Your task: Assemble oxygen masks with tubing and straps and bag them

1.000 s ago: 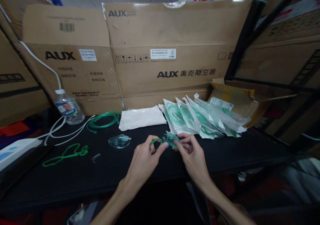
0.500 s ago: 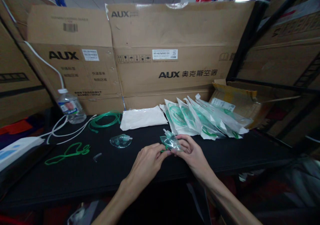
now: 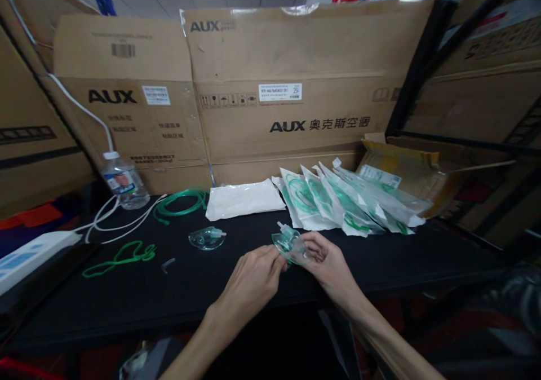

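A clear green-tinted oxygen mask [image 3: 291, 244] is held over the black table [image 3: 127, 295], near its front edge. My right hand [image 3: 327, 267] cups it from below and the right, fingers curled on it. From the left, my left hand [image 3: 253, 281] pinches the mask's edge, where a bit of green strap shows. A second clear mask [image 3: 206, 238] lies on the table to the left of my hands.
A row of sealed packets [image 3: 342, 202] with green tubing leans at the back right beside an open carton [image 3: 406, 171]. A white bag [image 3: 243, 198], coiled green tubing [image 3: 180, 202], a green strap [image 3: 120, 259], a water bottle [image 3: 122, 182] and white cables lie left. Large cardboard boxes stand behind.
The green strap loop that stood out between my hands is now drawn in against the mask. The mask has turned so its port points up, and both hands have closed in on it.
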The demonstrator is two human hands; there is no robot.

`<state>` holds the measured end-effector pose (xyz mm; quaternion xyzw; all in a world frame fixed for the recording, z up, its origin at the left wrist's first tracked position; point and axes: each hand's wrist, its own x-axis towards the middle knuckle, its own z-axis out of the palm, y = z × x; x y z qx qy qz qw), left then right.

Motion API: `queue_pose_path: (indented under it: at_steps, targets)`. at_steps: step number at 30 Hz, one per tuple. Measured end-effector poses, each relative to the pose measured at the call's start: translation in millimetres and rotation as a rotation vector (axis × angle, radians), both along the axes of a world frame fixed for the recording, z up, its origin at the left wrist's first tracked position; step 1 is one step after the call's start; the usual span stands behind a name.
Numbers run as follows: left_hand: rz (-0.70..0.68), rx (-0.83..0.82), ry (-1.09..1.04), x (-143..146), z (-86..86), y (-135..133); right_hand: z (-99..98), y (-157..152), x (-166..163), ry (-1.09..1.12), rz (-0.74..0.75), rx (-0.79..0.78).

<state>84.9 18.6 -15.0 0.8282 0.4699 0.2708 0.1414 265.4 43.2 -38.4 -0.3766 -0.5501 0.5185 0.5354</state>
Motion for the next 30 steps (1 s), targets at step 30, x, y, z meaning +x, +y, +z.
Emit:
queue_pose_path:
  at_steps: [30]
  targets:
    - [0.726,0.322,-0.226,-137.9,83.1,-34.3,-4.1,3.5,1.6,0.018,-0.300,0.028]
